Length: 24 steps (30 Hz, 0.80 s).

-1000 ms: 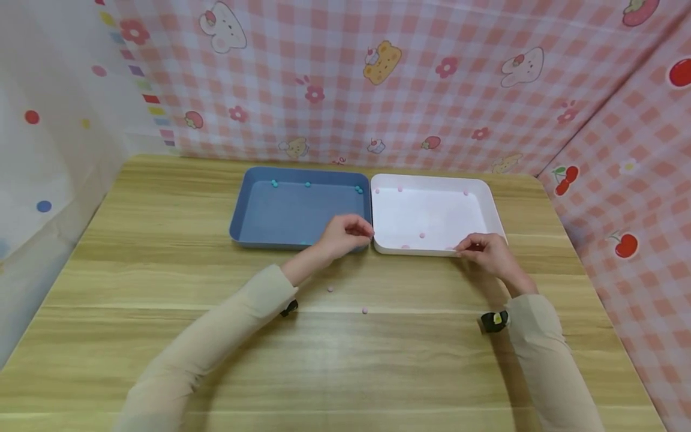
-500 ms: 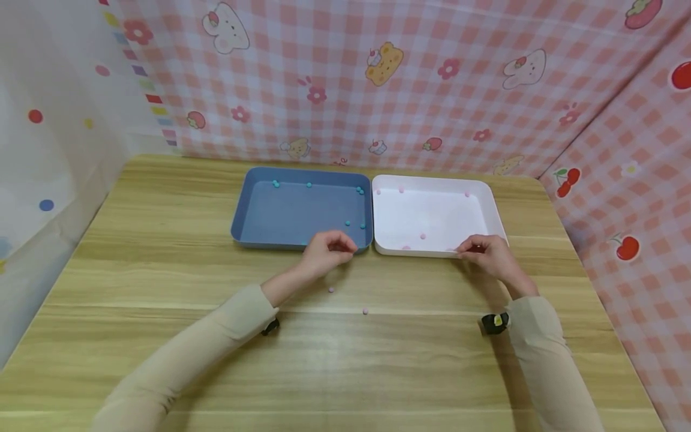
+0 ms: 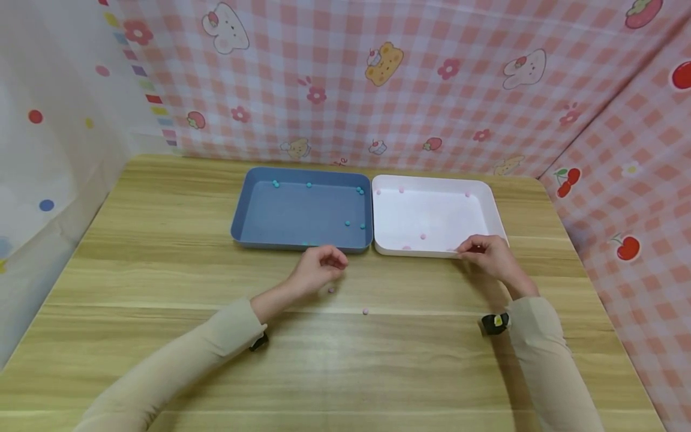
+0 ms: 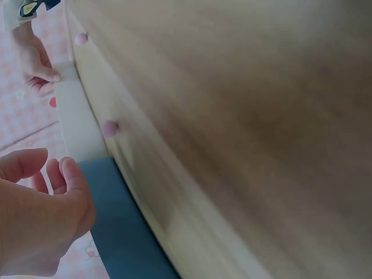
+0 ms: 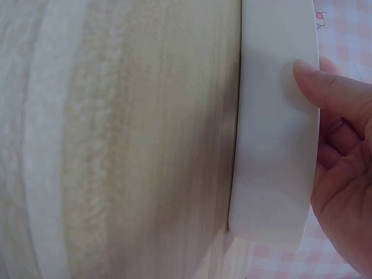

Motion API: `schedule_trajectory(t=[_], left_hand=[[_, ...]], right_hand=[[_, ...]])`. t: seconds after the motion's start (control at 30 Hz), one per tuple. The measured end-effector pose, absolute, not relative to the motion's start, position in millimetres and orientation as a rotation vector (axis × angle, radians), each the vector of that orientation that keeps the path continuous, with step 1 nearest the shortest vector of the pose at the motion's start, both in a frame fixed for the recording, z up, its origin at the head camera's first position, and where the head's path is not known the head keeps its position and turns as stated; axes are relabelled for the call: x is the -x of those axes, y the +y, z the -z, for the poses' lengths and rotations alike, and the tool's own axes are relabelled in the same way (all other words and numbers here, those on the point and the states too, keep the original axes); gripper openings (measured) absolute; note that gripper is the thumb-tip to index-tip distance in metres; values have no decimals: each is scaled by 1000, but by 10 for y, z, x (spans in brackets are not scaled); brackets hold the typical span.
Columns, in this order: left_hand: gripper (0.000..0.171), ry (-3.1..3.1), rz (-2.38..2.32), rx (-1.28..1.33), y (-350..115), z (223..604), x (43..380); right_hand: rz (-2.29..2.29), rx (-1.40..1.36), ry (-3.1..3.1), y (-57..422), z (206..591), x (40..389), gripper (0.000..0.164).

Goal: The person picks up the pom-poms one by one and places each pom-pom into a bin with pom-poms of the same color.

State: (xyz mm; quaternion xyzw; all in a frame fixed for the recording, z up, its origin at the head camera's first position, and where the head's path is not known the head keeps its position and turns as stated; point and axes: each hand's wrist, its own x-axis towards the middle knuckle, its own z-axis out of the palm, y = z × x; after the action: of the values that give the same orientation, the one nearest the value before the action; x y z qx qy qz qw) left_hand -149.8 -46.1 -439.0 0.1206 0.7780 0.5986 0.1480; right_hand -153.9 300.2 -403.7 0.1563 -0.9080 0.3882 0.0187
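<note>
My left hand (image 3: 315,271) hovers at the front edge of a blue tray (image 3: 291,211), thumb and fingers loosely curved and apart, with nothing between them. Just under its fingers a small pink bead (image 3: 332,290) lies on the table. A second pink bead (image 3: 365,311) lies farther right and nearer me. With my right hand (image 3: 490,255) I pinch the front rim of a white tray (image 3: 437,210). In the right wrist view the thumb (image 5: 325,87) presses the outer wall, while the other fingers are partly hidden behind the rim.
Several teal beads (image 3: 309,185) lie in the blue tray. Inside the white one are several pink beads (image 3: 423,236). The trays stand side by side on a wooden table (image 3: 345,372), before a checked cloth (image 3: 345,108).
My left hand has moved left and toward me, away from the blue tray's right end, uncovering two teal beads in it. The right hand stays on the white tray's rim.
</note>
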Motion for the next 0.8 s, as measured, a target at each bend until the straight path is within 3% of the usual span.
schedule_trajectory(t=[0.5, 0.8], left_hand=[[25, 2243, -1573, -280, -492, 4493, 1430], [29, 2402, -1417, -461, -499, 4514, 1417]], right_hand=[[-1232, -484, -2800, 3245, 4372, 1698, 8], [-1202, -489, -2810, 3261, 4395, 1708, 10]])
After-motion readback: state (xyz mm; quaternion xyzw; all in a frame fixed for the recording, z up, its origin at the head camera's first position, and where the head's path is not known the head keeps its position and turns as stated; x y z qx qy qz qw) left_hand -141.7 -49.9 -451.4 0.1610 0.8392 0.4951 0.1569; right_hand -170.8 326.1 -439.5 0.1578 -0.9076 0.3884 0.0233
